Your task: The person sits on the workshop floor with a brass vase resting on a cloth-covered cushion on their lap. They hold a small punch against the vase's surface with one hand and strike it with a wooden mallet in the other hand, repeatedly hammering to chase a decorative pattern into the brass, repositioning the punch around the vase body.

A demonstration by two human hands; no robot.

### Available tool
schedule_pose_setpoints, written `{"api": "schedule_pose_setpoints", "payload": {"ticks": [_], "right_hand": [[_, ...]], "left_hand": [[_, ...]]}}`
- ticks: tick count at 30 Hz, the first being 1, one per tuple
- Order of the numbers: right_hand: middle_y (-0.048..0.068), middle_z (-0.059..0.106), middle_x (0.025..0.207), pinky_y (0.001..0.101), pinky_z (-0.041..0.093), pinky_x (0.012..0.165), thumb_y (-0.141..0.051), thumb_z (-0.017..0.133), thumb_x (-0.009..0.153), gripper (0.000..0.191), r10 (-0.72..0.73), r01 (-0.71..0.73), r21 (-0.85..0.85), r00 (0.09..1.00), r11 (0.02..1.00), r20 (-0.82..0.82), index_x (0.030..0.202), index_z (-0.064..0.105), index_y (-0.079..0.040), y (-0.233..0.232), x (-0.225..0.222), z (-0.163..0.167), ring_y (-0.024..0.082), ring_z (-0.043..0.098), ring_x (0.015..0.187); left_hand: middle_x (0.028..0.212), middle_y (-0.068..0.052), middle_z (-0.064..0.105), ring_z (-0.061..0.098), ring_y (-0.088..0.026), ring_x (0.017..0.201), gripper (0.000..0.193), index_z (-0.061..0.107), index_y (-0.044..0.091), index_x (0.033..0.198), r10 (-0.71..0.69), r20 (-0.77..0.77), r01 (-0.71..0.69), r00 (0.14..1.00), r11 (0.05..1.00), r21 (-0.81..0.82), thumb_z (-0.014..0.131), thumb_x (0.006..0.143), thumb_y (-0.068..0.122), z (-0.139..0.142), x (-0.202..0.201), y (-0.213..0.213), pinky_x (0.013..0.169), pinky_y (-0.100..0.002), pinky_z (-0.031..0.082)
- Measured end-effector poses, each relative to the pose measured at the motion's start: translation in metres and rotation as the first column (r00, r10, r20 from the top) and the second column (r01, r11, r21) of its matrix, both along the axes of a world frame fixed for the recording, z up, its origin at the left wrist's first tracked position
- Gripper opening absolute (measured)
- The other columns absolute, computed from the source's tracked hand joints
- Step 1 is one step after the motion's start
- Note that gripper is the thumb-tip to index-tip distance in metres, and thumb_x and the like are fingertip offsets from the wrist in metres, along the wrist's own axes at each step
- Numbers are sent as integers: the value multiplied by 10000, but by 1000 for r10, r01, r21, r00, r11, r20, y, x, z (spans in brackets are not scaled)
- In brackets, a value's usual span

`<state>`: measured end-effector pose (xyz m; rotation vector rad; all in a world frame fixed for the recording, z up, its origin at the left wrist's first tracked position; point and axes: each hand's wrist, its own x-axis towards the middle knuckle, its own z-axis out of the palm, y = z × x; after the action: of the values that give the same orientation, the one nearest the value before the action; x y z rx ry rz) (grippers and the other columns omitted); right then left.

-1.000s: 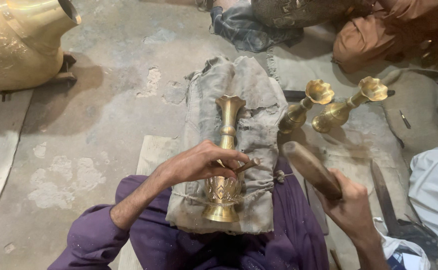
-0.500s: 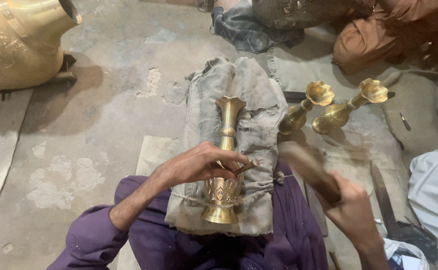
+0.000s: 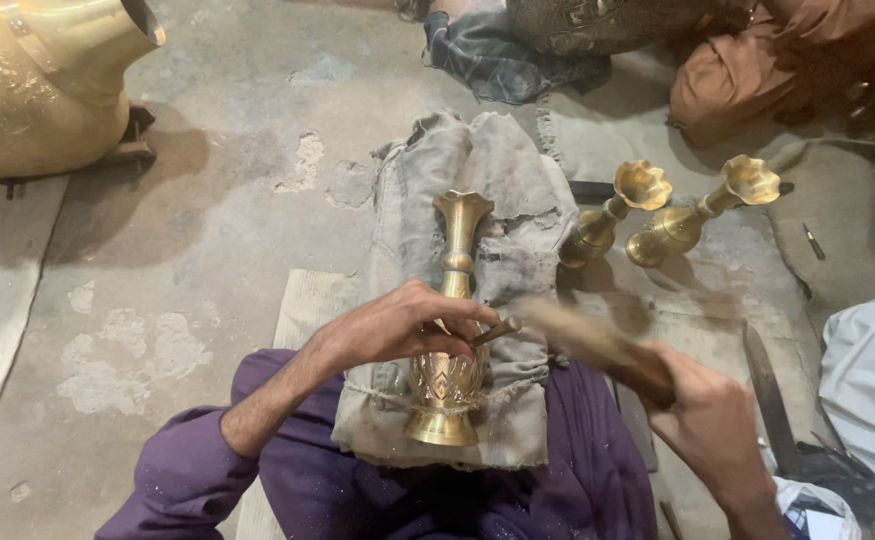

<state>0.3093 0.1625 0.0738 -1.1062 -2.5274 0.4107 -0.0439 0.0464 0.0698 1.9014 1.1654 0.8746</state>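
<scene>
Grey cloth pad [image 3: 498, 190] bears a brass vase [image 3: 453, 330]; left hand [image 3: 398, 325] pinches a punch [image 3: 496, 331], right hand [image 3: 713, 425] grips a mallet [image 3: 598, 345].

Your left hand [image 3: 398, 325] rests on a vase [image 3: 450, 330] lying on a padded bundle [image 3: 498, 170] across your lap, with your right hand [image 3: 713, 425] off to its right holding a mallet [image 3: 598, 345]. Beyond the mallet, right of the bundle, two more vases [image 3: 658, 220] lie side by side on the floor [image 3: 238, 200]. A large pot [image 3: 38, 80] sits far left.
</scene>
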Motion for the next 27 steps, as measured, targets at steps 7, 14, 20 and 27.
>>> {"api": "schedule_pose_setpoints", "payload": {"ticks": [7,14,20,27], "right_hand": [[141,761,868,410,572,656,-132,798,716,436,-10,8,40,998,999,54,1140,706,-99,3,1,-5,284,733,744],[163,760,879,410,586,695,-95,797,652,562,-1,0,12,991,1000,131,1206,702,-89,4,2,-5,287,747,745],[97,742,809,367,582,627,-176,841,806,441,-153,134,-329,988,935,-33,1222,709,-114,2,1,-7,236,719,686],[101,750,902,377,579,669,-166,828,718,535,-23,23,-17,1000,1000,-17,1224,660,-127,8,5,-9,241,754,752]], "left_hand": [[1021,-41,814,795,-187,969,512,602,146,1397,2,-18,-2,1000,1000,1,707,898,104,-4,1,1,830,-363,656],[996,-39,816,800,-182,945,524,607,153,1395,8,-5,-8,1000,1000,-21,731,888,112,-4,1,1,828,-361,659],[999,-34,812,797,-179,948,517,608,159,1400,-2,-5,2,1000,1000,-3,718,897,112,-6,1,2,826,-365,661],[981,-46,817,799,-184,933,511,618,157,1382,6,-12,-7,1000,1000,-5,735,887,121,-4,1,2,817,-366,655]]}}
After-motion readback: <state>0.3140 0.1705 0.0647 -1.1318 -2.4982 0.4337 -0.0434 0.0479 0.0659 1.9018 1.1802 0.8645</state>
